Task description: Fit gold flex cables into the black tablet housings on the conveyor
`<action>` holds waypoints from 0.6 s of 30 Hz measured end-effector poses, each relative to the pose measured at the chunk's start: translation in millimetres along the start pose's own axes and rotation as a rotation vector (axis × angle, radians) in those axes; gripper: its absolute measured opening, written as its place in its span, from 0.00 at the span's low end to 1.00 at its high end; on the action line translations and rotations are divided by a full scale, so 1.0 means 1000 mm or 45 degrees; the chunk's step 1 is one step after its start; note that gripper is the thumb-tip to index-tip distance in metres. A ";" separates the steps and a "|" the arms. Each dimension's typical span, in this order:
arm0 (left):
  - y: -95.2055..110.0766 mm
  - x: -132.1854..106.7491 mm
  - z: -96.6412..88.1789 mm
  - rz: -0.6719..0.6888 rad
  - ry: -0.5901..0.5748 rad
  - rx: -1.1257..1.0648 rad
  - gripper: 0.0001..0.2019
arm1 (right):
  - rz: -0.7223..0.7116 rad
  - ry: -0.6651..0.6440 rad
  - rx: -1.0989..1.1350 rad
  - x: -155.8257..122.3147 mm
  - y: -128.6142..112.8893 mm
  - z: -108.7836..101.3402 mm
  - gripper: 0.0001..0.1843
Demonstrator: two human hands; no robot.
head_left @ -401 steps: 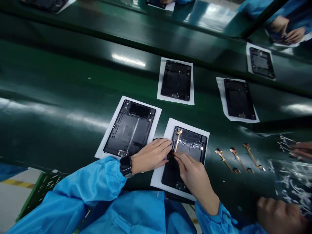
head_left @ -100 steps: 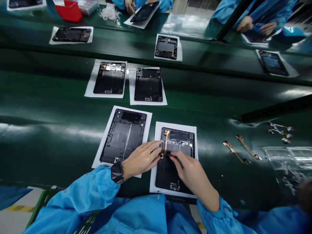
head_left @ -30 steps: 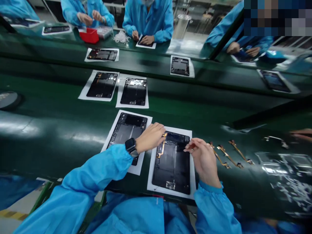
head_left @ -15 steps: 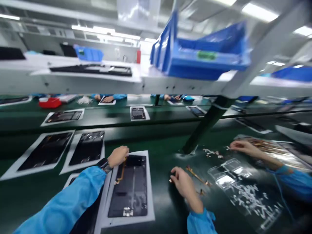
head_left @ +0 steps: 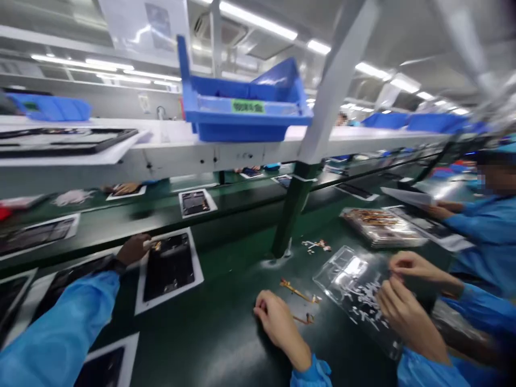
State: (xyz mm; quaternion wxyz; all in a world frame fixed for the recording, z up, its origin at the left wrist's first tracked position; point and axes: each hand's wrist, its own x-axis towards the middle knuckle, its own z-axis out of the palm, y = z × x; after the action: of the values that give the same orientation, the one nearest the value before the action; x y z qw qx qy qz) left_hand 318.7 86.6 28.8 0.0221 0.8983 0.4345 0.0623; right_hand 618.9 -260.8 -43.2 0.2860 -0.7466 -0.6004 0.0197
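My left hand point(head_left: 134, 250) reaches forward, closed on the upper left corner of a white sheet point(head_left: 141, 301) that lies under a dark tablet panel point(head_left: 169, 271). Small orange and metallic parts show near the panel's top edge, beside my fingertips. My right hand point(head_left: 278, 318) rests low over the green table with its fingers curled together; what they hold, if anything, is hidden. Just right of it lie an orange flex cable point(head_left: 298, 291) and a shorter flex cable point(head_left: 304, 319).
More dark panels on white sheets lie left, one a panel point(head_left: 102, 370) near the front. A co-worker's hands point(head_left: 407, 312) work over a clear plastic tray point(head_left: 332, 271) with small white pieces. A post point(head_left: 292, 209) and an overhead shelf point(head_left: 237, 153) with a blue bin point(head_left: 245, 110) stand ahead.
My view has turned right. The sheet with the panel has moved away from me and somewhat left, along with my left hand. My right hand stays near the flex cables.
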 end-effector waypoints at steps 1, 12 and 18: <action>-0.009 -0.017 0.000 -0.037 -0.024 0.040 0.05 | -0.016 -0.055 0.093 -0.002 0.000 0.002 0.13; -0.077 -0.217 0.006 -0.191 -0.473 0.382 0.06 | 0.294 -0.440 0.881 0.009 -0.004 0.019 0.20; -0.080 -0.225 0.022 -0.107 -0.437 0.525 0.08 | 0.378 -0.453 0.970 0.010 -0.011 0.014 0.19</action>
State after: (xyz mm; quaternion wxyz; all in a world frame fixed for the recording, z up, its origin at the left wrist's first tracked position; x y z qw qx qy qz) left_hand 121.4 -39.4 -21.3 -0.0853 0.8625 0.4646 -0.1816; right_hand 606.2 -244.6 -47.0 0.4271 -0.6510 -0.4765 0.4084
